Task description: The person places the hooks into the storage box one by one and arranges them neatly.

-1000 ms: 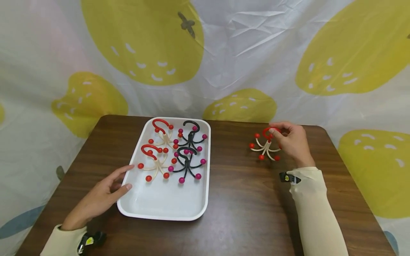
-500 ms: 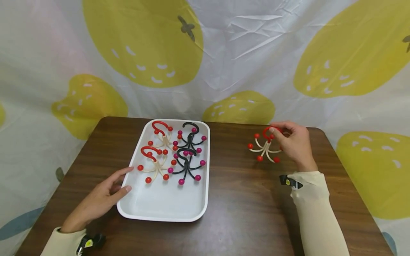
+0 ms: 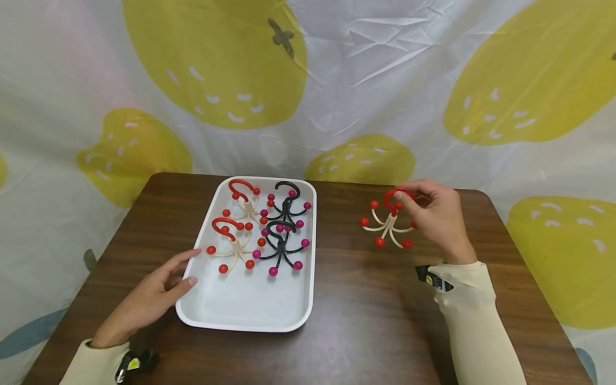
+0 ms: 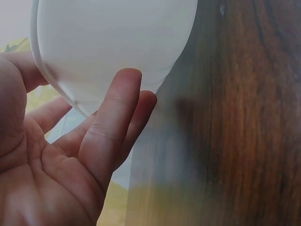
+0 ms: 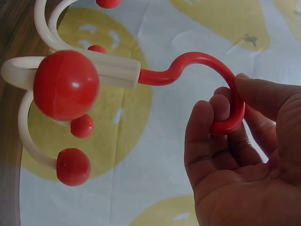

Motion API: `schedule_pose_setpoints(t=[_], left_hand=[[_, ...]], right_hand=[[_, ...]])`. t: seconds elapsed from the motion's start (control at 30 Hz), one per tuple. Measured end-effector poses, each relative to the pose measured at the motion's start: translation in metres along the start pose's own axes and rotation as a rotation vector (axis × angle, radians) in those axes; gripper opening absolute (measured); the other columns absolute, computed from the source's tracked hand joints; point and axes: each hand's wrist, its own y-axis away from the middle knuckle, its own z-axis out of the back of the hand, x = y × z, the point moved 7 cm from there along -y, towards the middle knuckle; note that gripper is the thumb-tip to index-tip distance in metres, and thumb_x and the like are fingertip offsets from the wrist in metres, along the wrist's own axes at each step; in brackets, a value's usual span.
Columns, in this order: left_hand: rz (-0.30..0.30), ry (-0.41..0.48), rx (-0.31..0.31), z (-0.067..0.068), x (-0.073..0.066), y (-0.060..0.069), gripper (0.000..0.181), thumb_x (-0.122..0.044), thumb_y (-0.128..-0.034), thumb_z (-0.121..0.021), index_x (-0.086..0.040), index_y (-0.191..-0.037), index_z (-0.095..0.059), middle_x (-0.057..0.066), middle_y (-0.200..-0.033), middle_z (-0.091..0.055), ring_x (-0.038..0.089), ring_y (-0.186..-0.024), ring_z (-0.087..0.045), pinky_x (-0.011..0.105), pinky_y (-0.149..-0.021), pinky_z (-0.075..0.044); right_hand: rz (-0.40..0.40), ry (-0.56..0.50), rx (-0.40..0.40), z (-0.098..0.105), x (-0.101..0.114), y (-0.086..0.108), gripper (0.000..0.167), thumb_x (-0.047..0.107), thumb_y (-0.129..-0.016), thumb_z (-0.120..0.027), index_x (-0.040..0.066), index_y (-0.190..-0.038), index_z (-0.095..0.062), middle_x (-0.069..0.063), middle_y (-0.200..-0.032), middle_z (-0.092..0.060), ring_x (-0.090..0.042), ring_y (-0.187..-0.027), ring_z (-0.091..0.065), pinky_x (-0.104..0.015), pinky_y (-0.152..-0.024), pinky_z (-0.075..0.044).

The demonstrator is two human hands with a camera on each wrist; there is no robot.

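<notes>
My right hand (image 3: 435, 219) pinches the red curved top of a cream multi-arm hanger hook (image 3: 389, 227) above the right side of the table. Its arms spread downward and end in red balls; in the right wrist view the thumb and fingers hold the red hook (image 5: 202, 59). At the left rim of a white tray (image 3: 250, 327), my left hand (image 3: 151, 299) holds the edge. The thumb and a finger lap over the rim, and other fingers lie against the tray's outside in the left wrist view. Two cream hanger hooks (image 3: 237, 251) and two black hanger hooks (image 3: 281, 247) sit inside the tray.
The hanger hooks fill the far and middle parts of the tray, whose near part shows bare white floor. Under everything lies a brown wooden table (image 3: 356, 321). A white curtain with yellow fruit print (image 3: 332, 64) hangs right behind its far edge.
My right hand has shifted a little to the left, carrying the cream hanger hook with it. The left hand, the tray and the hanger hooks inside stay put.
</notes>
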Motion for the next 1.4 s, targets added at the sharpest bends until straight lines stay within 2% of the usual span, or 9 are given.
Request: schedule_pose_setpoints(t=[0.2, 0.47, 0.8, 1.03, 1.23, 1.4], left_hand=[[-0.005, -0.005, 0.0, 0.0, 0.0, 0.001, 0.063, -0.032, -0.1067, -0.065, -0.023, -0.163, -0.039, 0.029, -0.151, -0.053, 0.039, -0.119, -0.069, 0.03, -0.079, -0.059], [-0.019, 0.023, 0.016, -0.001, -0.002, 0.0, 0.063, -0.03, -0.1068, -0.065, -0.02, -0.163, -0.038, 0.031, -0.15, -0.053, 0.038, -0.117, -0.07, 0.031, -0.079, -0.06], [-0.068, 0.075, 0.016, -0.003, -0.002, -0.001, 0.062, -0.019, -0.1068, -0.065, -0.015, -0.163, -0.038, 0.032, -0.145, -0.056, 0.035, -0.112, -0.072, 0.03, -0.076, -0.06], [-0.028, 0.047, 0.018, -0.003, -0.001, -0.001, 0.064, -0.022, -0.1064, -0.066, -0.018, -0.164, -0.037, 0.031, -0.147, -0.055, 0.034, -0.112, -0.072, 0.03, -0.078, -0.06], [0.045, 0.014, 0.029, -0.003, 0.002, -0.001, 0.066, -0.031, -0.1057, -0.067, -0.025, -0.164, -0.036, 0.028, -0.15, -0.053, 0.03, -0.111, -0.071, 0.034, -0.082, -0.06], [0.043, 0.012, 0.036, -0.004, 0.002, 0.0, 0.067, -0.031, -0.1058, -0.067, -0.024, -0.165, -0.035, 0.029, -0.15, -0.053, 0.029, -0.109, -0.071, 0.036, -0.083, -0.061]], right_hand=[[0.071, 0.012, 0.011, -0.007, 0.015, 0.003, 0.018, 0.007, -0.093, -0.081, 0.009, -0.111, -0.083, -0.009, -0.099, -0.078, 0.006, -0.073, -0.064, -0.01, -0.067, -0.05], [0.121, -0.054, 0.016, -0.014, 0.037, 0.007, 0.018, 0.005, -0.091, -0.083, 0.012, -0.107, -0.084, -0.002, -0.094, -0.078, -0.002, -0.071, -0.065, -0.012, -0.065, -0.051], [0.233, -0.082, 0.102, -0.032, 0.066, 0.014, 0.017, 0.002, -0.09, -0.083, 0.012, -0.104, -0.083, 0.003, -0.097, -0.079, -0.006, -0.073, -0.07, -0.015, -0.067, -0.056], [0.317, -0.077, 0.145, -0.042, 0.087, 0.017, 0.02, 0.0, -0.088, -0.084, 0.01, -0.105, -0.083, 0.002, -0.095, -0.079, -0.003, -0.078, -0.069, -0.014, -0.071, -0.056], [0.356, -0.088, 0.184, -0.051, 0.1, 0.023, 0.022, 0.001, -0.087, -0.085, 0.012, -0.105, -0.083, 0.006, -0.096, -0.078, -0.002, -0.08, -0.068, -0.014, -0.072, -0.054], [0.375, -0.117, 0.239, -0.061, 0.113, 0.026, 0.023, 0.004, -0.087, -0.086, 0.013, -0.109, -0.082, 0.007, -0.099, -0.078, -0.002, -0.083, -0.069, -0.015, -0.071, -0.055]])
